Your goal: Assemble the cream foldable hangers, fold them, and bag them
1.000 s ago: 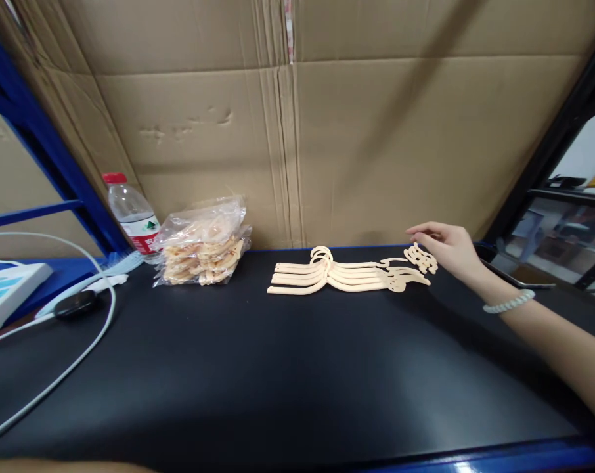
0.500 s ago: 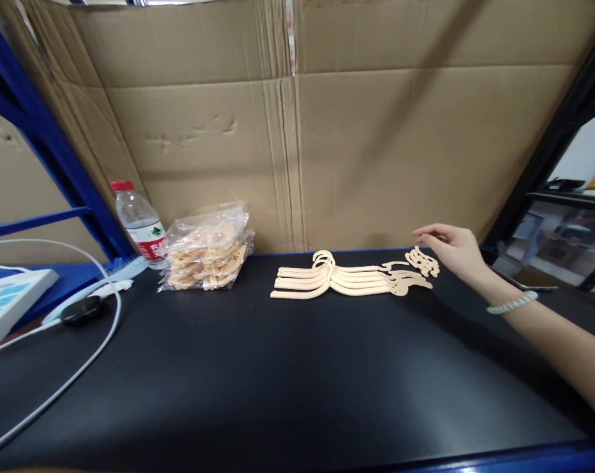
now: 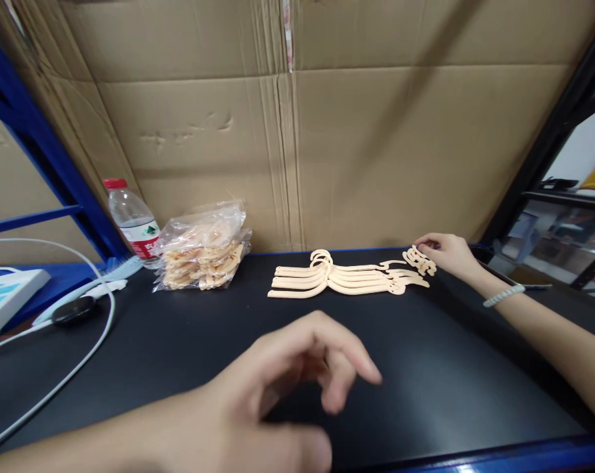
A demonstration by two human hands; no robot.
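Observation:
My left hand [image 3: 282, 387] hovers over the near middle of the table, fingers curved and apart, holding nothing. At the far right, my right hand [image 3: 452, 255] has its fingertips bent down at a small pile of cream curved pieces [image 3: 420, 261]. Those fingers look pinched together; what lies between them is hidden. Left of the pile lies a row of cream plastic clothes-hanger parts [image 3: 359, 279], their hooks bunched at the middle. Several thinner cream arm pieces [image 3: 408, 277] lie at the row's right end.
A clear bag of cream parts [image 3: 201, 253] and a water bottle with a red cap [image 3: 134, 223] stand at the back left. A white cable [image 3: 111, 309] loops across the left side. A cardboard wall [image 3: 376, 151] closes off the back of the black table.
My left hand has come into view from the lower left. My right hand has lowered onto the small pile, its fingers curling in. The view has shifted slightly.

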